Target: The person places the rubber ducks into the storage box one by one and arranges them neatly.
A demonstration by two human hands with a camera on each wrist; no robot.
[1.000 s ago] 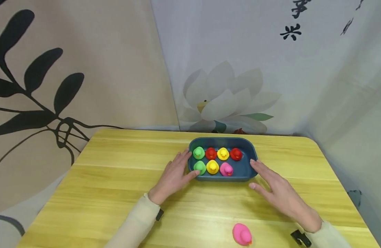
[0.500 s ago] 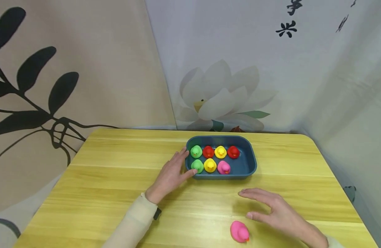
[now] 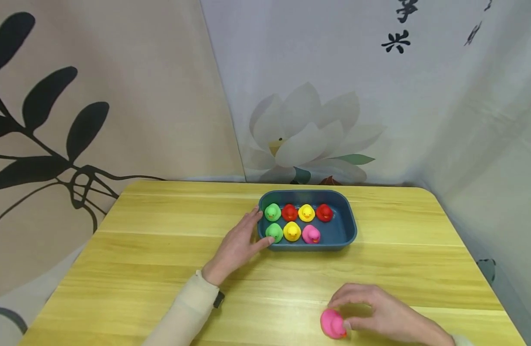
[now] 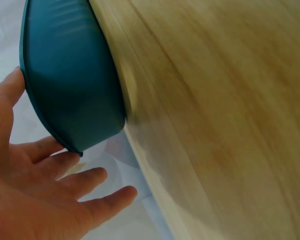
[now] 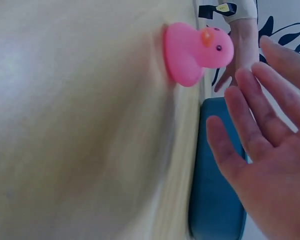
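In the head view my left hand (image 3: 237, 250) rests its fingertips and thumb along the left end of a dark blue tray (image 3: 343, 235). The left wrist view shows those fingers spread and relaxed at the tray's rim (image 4: 32, 102). A loose pink rubber duck (image 3: 332, 324) sits on the wooden table near its front. My right hand (image 3: 377, 310) is over and beside this duck, thumb and forefinger on either side of it. From the right wrist, the fingers (image 5: 252, 110) look extended and apart from the pink duck (image 5: 190, 55).
Two rows of small rubber ducks stand in the tray: green ducks (image 3: 273, 212), red ducks (image 3: 290, 212), yellow ducks (image 3: 292, 231) and a pink one (image 3: 311, 234). The tray's right part shows bare floor. Behind the table (image 3: 161, 240) hangs a printed curtain (image 3: 174, 96).
My right hand has left the tray's right end and come down toward the front, reaching the loose pink duck. My left hand stays at the tray's left end.
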